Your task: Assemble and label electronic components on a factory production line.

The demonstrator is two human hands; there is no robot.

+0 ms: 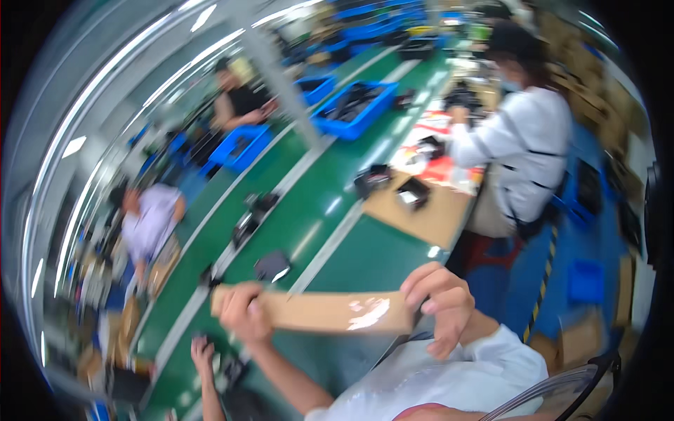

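A long, flat tan strip (pixel 326 309) with a shiny glare near its right part stretches between my two hands; motion blur hides whether it is cardboard or tape. My left hand (pixel 247 312) is closed around its left end. At the other end, my right hand (pixel 446 305) grips with bent fingers, the thumb side toward the strip. Beyond the strip, a dark, square-looking item (pixel 272 266) lies on the green conveyor belt (pixel 309 242).
Another person's hand (pixel 202 351) reaches in at lower left. Blue bins (pixel 354 109) and black parts (pixel 253 214) stand along the line. A co-worker in white (pixel 523 133) works at right beside a cardboard sheet (pixel 428 210). Two people stand at left.
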